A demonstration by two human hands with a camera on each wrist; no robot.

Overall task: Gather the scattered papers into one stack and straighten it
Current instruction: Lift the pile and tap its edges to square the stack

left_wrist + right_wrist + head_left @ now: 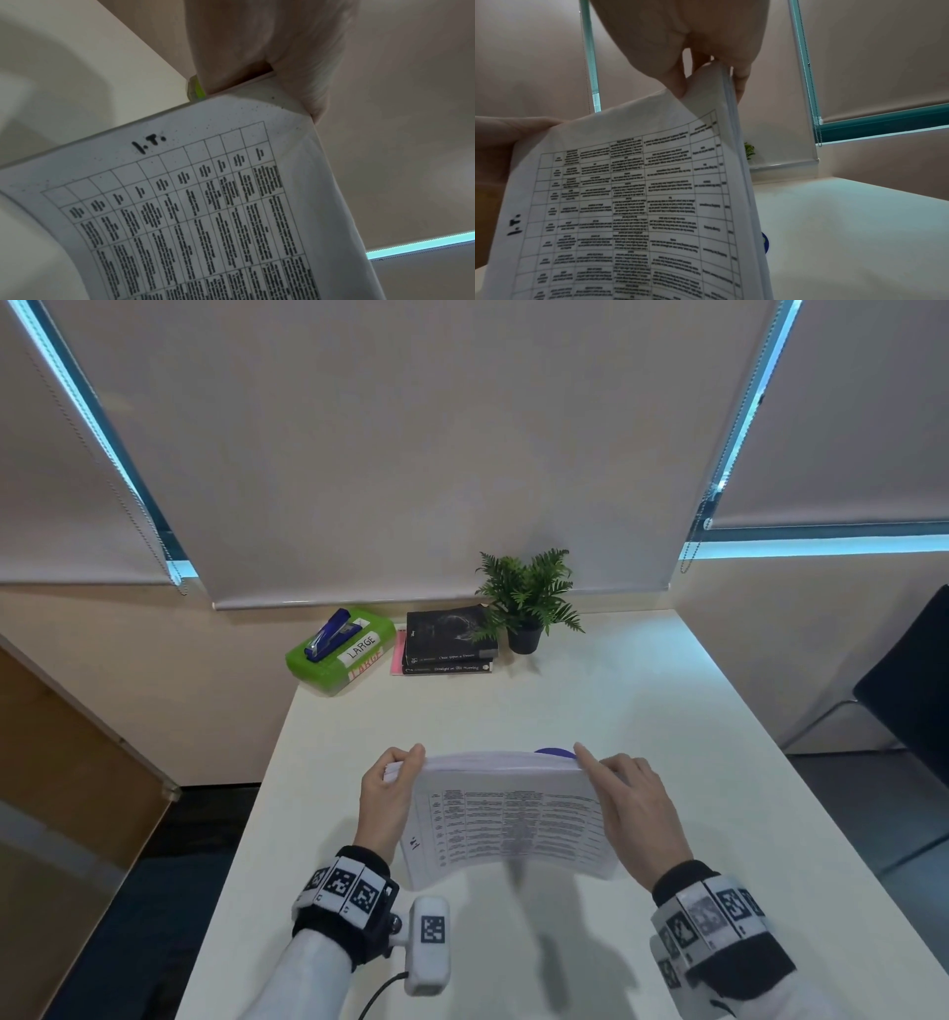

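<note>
A stack of white papers (506, 819) printed with a table hangs upright above the white table (667, 711), its lower edge bowed toward me and off the surface. My left hand (393, 783) grips the stack's upper left corner, fingers curled over the top edge. My right hand (624, 793) pinches the upper right corner, index finger lying along the top. The left wrist view shows the sheet (205, 203) with a handwritten mark under my thumb (303, 67). In the right wrist view the stack (634, 192) shows its layered edge between my fingers (677, 81).
At the table's far end lie a green box (339, 652) with a blue stapler (328, 631) on it, two dark books (449, 642) and a potted fern (529, 598). A blue round thing (554, 752) peeks out behind the stack. A dark chair (914, 675) stands at the right.
</note>
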